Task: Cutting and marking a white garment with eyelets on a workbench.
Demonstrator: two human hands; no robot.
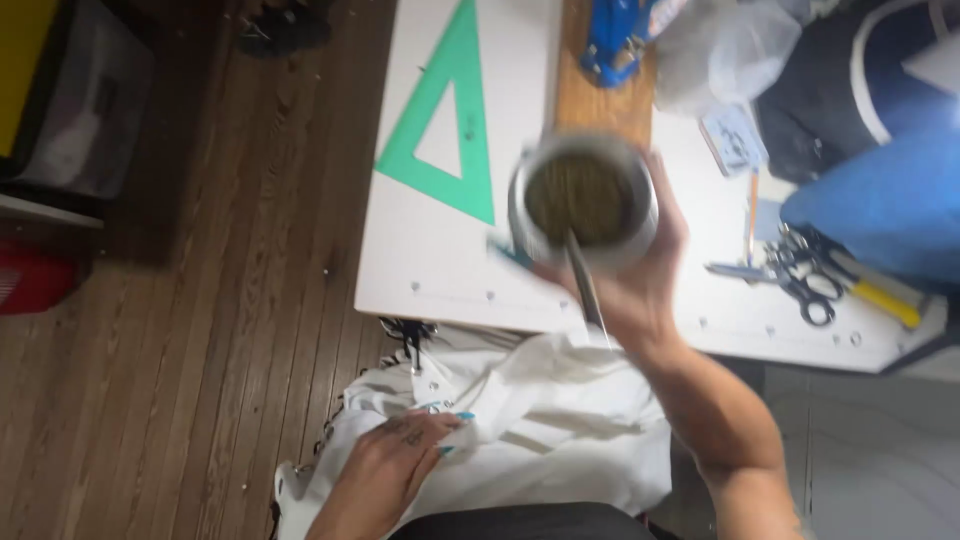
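1. The right hand is raised above the near edge of the white worktable, its fingers wrapped tight round a round metal cup filled with a greenish-brown, finely chopped herb.
2. A thin metal straw slants out of the cup toward the wearer, passing over the palm.
3. The cup is blurred, so its rim is hard to make out.
4. The left hand lies low in the lap, fingers loosely curled and resting on a crumpled white cloth; whether it pinches the fabric I cannot tell.
5. On the table lie a green plastic set square, well left of the cup, and black-handled scissors to its right.
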